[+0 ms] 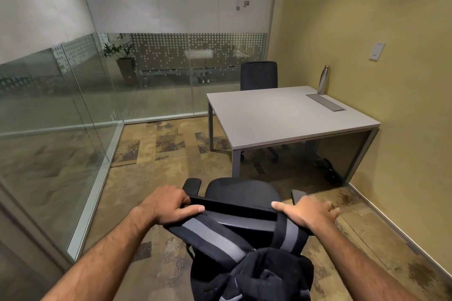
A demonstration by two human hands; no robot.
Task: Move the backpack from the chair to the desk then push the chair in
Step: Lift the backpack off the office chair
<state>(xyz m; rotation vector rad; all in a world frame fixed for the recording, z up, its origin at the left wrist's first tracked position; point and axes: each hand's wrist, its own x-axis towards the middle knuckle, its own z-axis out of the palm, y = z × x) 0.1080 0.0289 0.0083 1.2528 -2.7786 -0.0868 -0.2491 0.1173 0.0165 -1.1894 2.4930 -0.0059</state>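
A black office chair [241, 188] stands in front of me, its seat facing the grey desk [276, 117]. A black backpack [252, 273] hangs behind the chair's backrest [232, 206] by two black straps with grey stripes, looped over the top corners. My left hand [168, 205] clasps the left corner, fingers curled over the edge and thumb on the left strap [208, 230]. My right hand [308, 212] covers the right corner, thumb against the right strap [288, 232], fingers spread loosely. The chair stands a short way back from the desk.
A steel bottle [323, 79] and a cable hatch [326, 102] sit at the desk's far right by the yellow wall [391, 80]. A second black chair [259, 76] is tucked in on the far side. A glass wall [61, 117] runs along the left; carpet lies between.
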